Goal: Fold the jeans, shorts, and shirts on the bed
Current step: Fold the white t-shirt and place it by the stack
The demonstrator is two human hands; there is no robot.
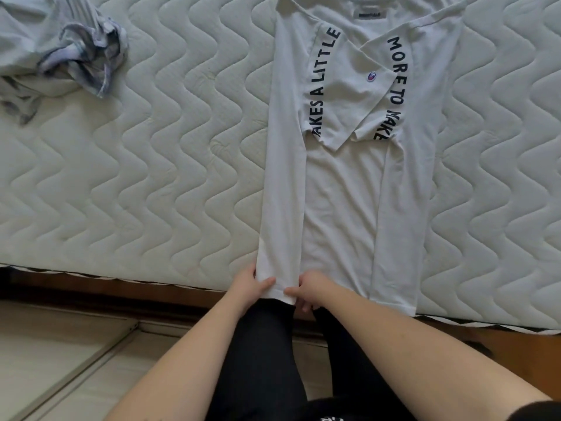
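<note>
Both forearms are seen bare, without sleeves, watch or rings, from the left hand (250,285) and the right hand (309,288) back toward the body. Black close-fitting trousers (261,354) are worn on the legs below the hands. Nearest the body, below the trousers, a black top (331,416) with white printed marks is visible.

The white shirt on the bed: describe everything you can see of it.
The white shirt lies flat on the quilted mattress, collar far, hem at the near edge. It looks like soft cotton knit. Both sides are folded inward, short sleeves crossing the middle. Dark lettering runs lengthwise along the folds; a small round logo sits on one sleeve and a label at the neck. The left hand and right hand pinch the near end of the left folded panel.
</note>
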